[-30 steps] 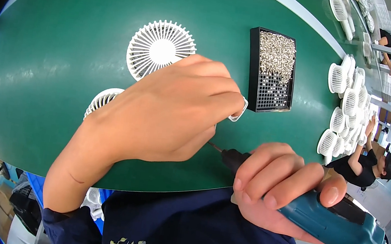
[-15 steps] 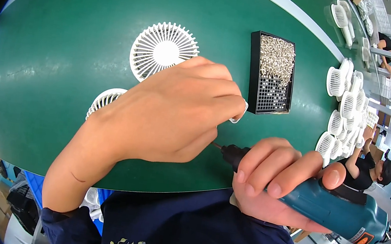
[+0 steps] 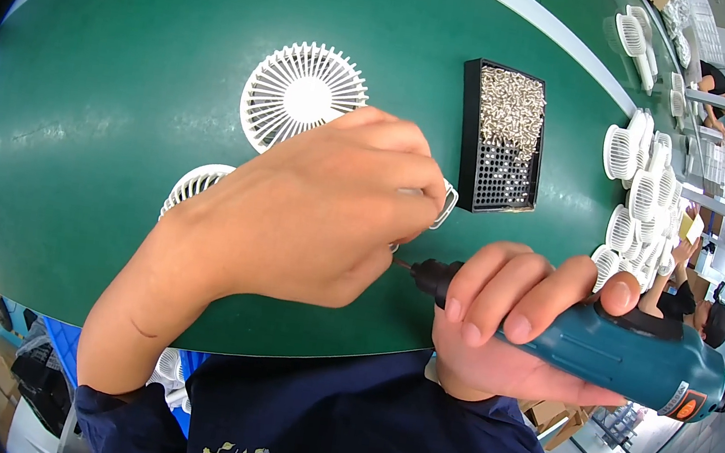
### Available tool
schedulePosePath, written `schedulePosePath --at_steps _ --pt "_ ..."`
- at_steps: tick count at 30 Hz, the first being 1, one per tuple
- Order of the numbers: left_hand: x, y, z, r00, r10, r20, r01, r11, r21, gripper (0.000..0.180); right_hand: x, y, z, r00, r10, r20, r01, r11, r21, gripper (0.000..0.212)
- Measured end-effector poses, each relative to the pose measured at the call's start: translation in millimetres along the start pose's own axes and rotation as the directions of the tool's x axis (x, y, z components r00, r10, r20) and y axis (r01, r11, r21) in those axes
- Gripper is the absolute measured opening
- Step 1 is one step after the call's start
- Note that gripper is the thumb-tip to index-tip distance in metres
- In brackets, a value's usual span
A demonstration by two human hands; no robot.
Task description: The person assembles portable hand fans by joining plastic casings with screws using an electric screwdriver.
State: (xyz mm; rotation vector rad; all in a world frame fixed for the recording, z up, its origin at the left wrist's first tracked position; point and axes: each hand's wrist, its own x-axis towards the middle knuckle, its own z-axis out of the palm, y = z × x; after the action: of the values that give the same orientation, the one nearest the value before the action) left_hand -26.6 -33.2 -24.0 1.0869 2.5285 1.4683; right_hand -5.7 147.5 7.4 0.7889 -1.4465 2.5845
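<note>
My right hand (image 3: 520,327) is wrapped round a teal electric screwdriver (image 3: 618,355), with the thumb along its upper side. Its thin bit points left, the tip close to my left hand's thumb. My left hand (image 3: 328,208) is closed on a small white part (image 3: 449,207). Only a rounded, loop-like end juts out past the fingers; the rest is hidden under the hand. A round white fan grille (image 3: 306,98) with radiating ribs lies on the green table, partly behind my left hand. Another ribbed white piece (image 3: 194,187) shows beside my left wrist.
A black tray (image 3: 476,141) of small silvery screws sits on the green table (image 3: 121,100), right of the grille. Many white handheld fans (image 3: 645,197) are heaped at the table's right side. Other people (image 3: 694,310) work farther right.
My left fingers have shifted, and more of the white looped part shows. The screwdriver has tilted slightly, its rear end higher. A person at the right has moved their hands.
</note>
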Motion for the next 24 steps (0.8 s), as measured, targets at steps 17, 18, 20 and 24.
schedulePosePath --at_steps 17,18,20,24 --pt "-0.7 5.2 1.1 0.994 -0.014 0.104 0.004 0.995 0.099 0.023 -0.2 0.8 -2.4 1.0 0.007 -0.025 -0.007 1.0 0.02 0.062" --pt "-0.1 6.1 0.6 0.994 -0.013 0.105 0.003 0.995 0.097 0.023 0.3 -1.6 -1.4 1.0 0.007 -0.027 -0.007 1.0 0.018 0.062" --pt "1.2 7.1 0.2 0.996 0.001 0.092 -0.012 0.994 0.111 0.022 1.3 -5.9 1.0 0.998 -0.02 -0.059 0.02 1.0 0.008 0.06" --pt "-0.9 4.0 1.5 0.997 0.009 0.071 -0.016 0.994 0.104 0.022 1.6 -0.9 5.4 0.997 -0.036 -0.073 0.036 0.999 -0.001 0.06"
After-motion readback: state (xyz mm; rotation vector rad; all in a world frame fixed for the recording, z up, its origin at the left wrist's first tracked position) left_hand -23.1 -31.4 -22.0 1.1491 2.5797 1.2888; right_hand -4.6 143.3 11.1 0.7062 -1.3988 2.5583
